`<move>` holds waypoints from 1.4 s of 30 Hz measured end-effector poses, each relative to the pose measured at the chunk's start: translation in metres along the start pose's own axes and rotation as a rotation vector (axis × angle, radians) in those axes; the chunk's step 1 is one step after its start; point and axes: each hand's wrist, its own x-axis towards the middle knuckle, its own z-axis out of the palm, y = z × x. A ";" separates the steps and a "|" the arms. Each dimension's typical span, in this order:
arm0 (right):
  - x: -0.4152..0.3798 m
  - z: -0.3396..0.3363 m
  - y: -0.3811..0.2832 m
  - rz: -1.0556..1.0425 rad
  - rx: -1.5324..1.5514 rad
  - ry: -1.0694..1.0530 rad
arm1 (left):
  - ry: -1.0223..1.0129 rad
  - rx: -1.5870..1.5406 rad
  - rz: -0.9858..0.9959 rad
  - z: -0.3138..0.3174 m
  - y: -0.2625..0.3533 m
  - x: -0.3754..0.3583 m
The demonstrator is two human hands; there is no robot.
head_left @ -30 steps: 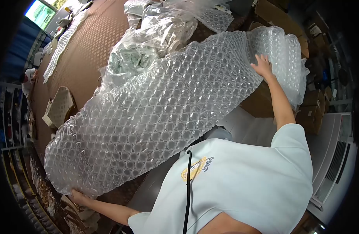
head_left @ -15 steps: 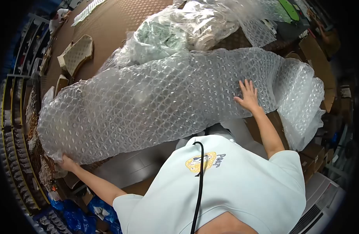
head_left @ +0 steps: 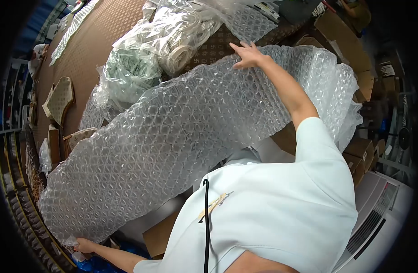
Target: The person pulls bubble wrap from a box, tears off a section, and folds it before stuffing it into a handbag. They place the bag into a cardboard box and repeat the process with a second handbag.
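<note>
A long sheet of bubble wrap [head_left: 154,136] stretches across the view, from the lower left to the upper right. My left hand [head_left: 85,245] is closed on its lower left corner. With fingers spread, my right hand [head_left: 249,55] is at the far edge of the sheet, right of centre, and holds nothing. Just beyond the sheet lie a clear plastic bag with green contents [head_left: 131,68] and a clear bag with coiled white material [head_left: 179,57].
A brown patterned table [head_left: 104,27] lies beyond the sheet, with patterned cream pieces [head_left: 61,100] at its left. Another person [head_left: 36,57] is at the far left. Cardboard boxes [head_left: 361,150] stand at right, shelving [head_left: 18,182] at left.
My right hand has moved from the middle of the sheet to its far edge. My left hand, still gripping the corner, is lower in the view. The camera's view has shifted.
</note>
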 end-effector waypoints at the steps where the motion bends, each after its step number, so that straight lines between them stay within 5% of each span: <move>1: 0.020 -0.019 -0.012 0.052 -0.040 -0.440 | 0.141 0.189 0.189 0.004 0.011 -0.007; 2: 0.031 -0.031 -0.024 0.103 -0.074 -0.890 | 0.283 0.383 0.383 0.002 0.032 -0.015; 3: 0.029 -0.034 -0.031 0.104 -0.020 -0.932 | 0.323 0.466 0.793 -0.007 0.054 -0.025; 4: 0.021 -0.041 -0.038 0.106 -0.022 -0.926 | 0.303 0.236 0.869 -0.036 0.133 -0.120; 5: 0.007 -0.051 -0.046 0.134 0.204 -0.844 | -0.073 -0.156 0.886 -0.050 0.182 -0.201; 6: -0.003 -0.061 -0.050 0.154 0.422 -0.760 | -0.206 -0.290 1.016 -0.060 0.220 -0.272; 7: -0.009 -0.064 -0.049 0.065 0.459 -0.766 | -0.602 -0.311 1.083 -0.090 0.257 -0.358; 8: -0.015 -0.077 -0.060 0.057 0.456 -0.785 | -0.660 -0.591 1.552 -0.074 0.276 -0.420; 10: -0.027 -0.119 -0.080 -0.155 0.434 -0.701 | -1.043 -0.615 1.667 -0.108 0.306 -0.541; 13: -0.045 -0.141 -0.086 -0.327 0.543 -0.516 | -1.466 -0.545 1.861 -0.101 0.326 -0.617; 14: -0.047 -0.149 -0.084 -0.264 0.414 -0.603 | -1.471 -0.556 1.855 -0.099 0.332 -0.622; 16: -0.061 -0.153 -0.077 -0.224 0.388 -0.596 | -1.984 -0.203 1.953 -0.096 0.340 -0.624; 20: -0.082 -0.148 -0.075 -0.115 0.454 -0.602 | -1.754 -0.310 2.168 -0.105 0.339 -0.630; 23: -0.094 -0.126 -0.065 -0.017 0.607 -0.511 | -1.565 -0.378 2.089 -0.102 0.335 -0.642; 26: -0.098 -0.131 -0.066 0.062 0.962 -0.809 | -1.298 -0.592 2.173 -0.091 0.332 -0.650; 27: -0.106 -0.146 -0.081 0.005 1.195 -0.934 | -1.417 -0.252 1.988 -0.077 0.347 -0.646; 28: -0.112 -0.158 -0.083 -0.005 1.184 -0.945 | -1.280 -0.137 1.979 -0.052 0.362 -0.631; 31: -0.132 -0.188 -0.050 -0.216 0.984 -0.881 | -1.175 -0.376 1.685 0.018 0.371 -0.583; 33: -0.126 -0.203 0.032 0.356 0.770 -0.634 | -1.026 -0.423 1.699 0.021 0.387 -0.546; 34: -0.127 -0.200 0.080 0.541 0.295 -0.429 | -1.061 -0.439 1.615 0.014 0.392 -0.533; 36: -0.116 -0.206 0.098 0.519 -0.613 -0.477 | -1.053 -0.555 1.520 0.018 0.397 -0.520; 39: -0.088 -0.206 0.043 0.275 -0.702 -0.173 | -0.909 -0.723 1.495 0.011 0.407 -0.513; 42: -0.055 -0.171 -0.028 -0.093 -0.323 -0.011 | -0.851 -0.809 1.539 -0.012 0.419 -0.502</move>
